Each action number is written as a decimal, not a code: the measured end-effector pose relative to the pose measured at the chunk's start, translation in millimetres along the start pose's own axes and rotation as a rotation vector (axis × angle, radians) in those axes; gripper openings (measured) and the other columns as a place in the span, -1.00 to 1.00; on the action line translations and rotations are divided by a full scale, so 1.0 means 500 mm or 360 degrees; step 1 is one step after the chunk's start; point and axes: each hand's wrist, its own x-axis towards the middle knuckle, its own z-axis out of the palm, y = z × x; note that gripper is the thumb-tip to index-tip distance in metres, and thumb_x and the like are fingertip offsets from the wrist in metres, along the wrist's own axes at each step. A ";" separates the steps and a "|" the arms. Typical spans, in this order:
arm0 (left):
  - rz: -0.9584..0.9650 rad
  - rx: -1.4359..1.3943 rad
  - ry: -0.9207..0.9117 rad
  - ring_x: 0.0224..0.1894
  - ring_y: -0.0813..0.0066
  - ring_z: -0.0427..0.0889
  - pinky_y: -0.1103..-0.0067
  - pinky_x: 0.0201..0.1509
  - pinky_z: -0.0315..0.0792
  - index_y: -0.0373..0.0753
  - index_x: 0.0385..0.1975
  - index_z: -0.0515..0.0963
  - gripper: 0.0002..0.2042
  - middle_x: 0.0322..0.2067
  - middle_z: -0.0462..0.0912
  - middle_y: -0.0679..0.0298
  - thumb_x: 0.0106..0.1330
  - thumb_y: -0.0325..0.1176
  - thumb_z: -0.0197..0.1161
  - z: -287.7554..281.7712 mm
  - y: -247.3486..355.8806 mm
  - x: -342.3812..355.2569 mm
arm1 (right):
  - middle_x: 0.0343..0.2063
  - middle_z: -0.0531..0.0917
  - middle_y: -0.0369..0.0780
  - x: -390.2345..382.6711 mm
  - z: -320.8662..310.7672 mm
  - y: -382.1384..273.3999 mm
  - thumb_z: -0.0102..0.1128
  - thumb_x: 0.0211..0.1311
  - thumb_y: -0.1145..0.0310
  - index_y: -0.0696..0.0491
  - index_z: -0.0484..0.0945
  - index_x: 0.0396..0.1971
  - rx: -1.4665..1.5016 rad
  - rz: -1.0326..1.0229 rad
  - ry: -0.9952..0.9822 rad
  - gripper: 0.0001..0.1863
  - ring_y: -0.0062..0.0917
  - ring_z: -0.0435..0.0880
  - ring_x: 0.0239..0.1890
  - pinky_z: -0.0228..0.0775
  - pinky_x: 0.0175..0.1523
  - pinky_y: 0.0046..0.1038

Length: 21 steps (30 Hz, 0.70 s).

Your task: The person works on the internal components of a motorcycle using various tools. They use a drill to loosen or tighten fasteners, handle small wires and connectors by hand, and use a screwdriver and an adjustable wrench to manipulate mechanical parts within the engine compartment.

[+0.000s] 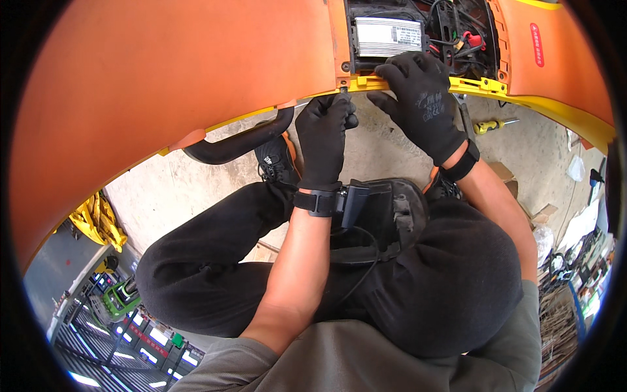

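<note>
An orange vehicle body panel (215, 59) with a yellow lower trim (470, 85) spans the top of the view. My left hand (323, 137), in a black glove, is closed at the panel's lower corner, its fingertips pinched against a small dark piece whose kind is unclear. Beside it my right hand (424, 101), also black-gloved, has its fingers apart and rests over the yellow trim. Its fingertips reach the lower edge of a silver finned metal box (388, 37) inside the open compartment. Dark cables and red and yellow connectors (475, 40) lie to the right of that box.
A black curved bar (241, 140) sticks out below the panel on the left. On the concrete floor lies a yellow-handled screwdriver (490, 126), right of my right hand. Cardboard and assorted clutter (575, 261) cover the far right; yellow parts (98, 219) sit at the left.
</note>
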 end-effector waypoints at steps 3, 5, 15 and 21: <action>-0.0104 -0.0071 -0.0140 -0.48 0.60 0.55 0.66 -0.29 0.49 -0.39 -0.24 0.58 -0.81 -0.46 0.60 0.28 0.26 -0.39 0.23 -0.011 0.012 0.006 | -0.22 0.55 -0.34 -0.003 0.002 -0.024 0.43 -0.16 0.14 -0.14 0.53 -0.11 -0.0154 -0.0098 0.0115 -0.49 -0.37 0.46 -0.09 0.23 0.07 -0.19; -0.0111 -0.0129 -0.0180 -0.46 0.61 0.54 0.66 -0.28 0.49 -0.40 -0.23 0.58 -0.80 -0.45 0.61 0.28 0.27 -0.38 0.23 -0.015 0.010 0.007 | -0.21 0.55 -0.33 0.005 0.002 -0.029 0.44 -0.17 0.15 -0.11 0.51 -0.08 -0.0120 -0.0134 0.0125 -0.45 -0.38 0.47 -0.10 0.24 0.07 -0.25; -0.0061 0.0060 -0.0223 -0.38 0.66 0.55 0.66 -0.18 0.50 -0.36 -0.12 0.58 -0.76 -0.36 0.63 0.33 0.36 -0.33 0.18 -0.032 0.006 0.009 | -0.33 0.55 -0.28 0.018 0.040 -0.032 0.43 -0.17 0.11 -0.05 0.47 -0.15 0.0071 -0.0140 0.0113 -0.47 -0.33 0.54 -0.20 0.35 -0.14 -0.28; -0.0109 -0.0086 -0.0262 -0.26 0.64 0.56 0.63 -0.08 0.52 -0.33 -0.07 0.56 -0.78 -0.23 0.59 0.31 0.36 -0.40 0.15 -0.035 -0.003 0.008 | -0.33 0.55 -0.27 0.019 0.036 -0.034 0.44 -0.18 0.15 -0.03 0.48 -0.13 0.0117 -0.0081 0.0010 -0.46 -0.34 0.53 -0.21 0.35 -0.15 -0.29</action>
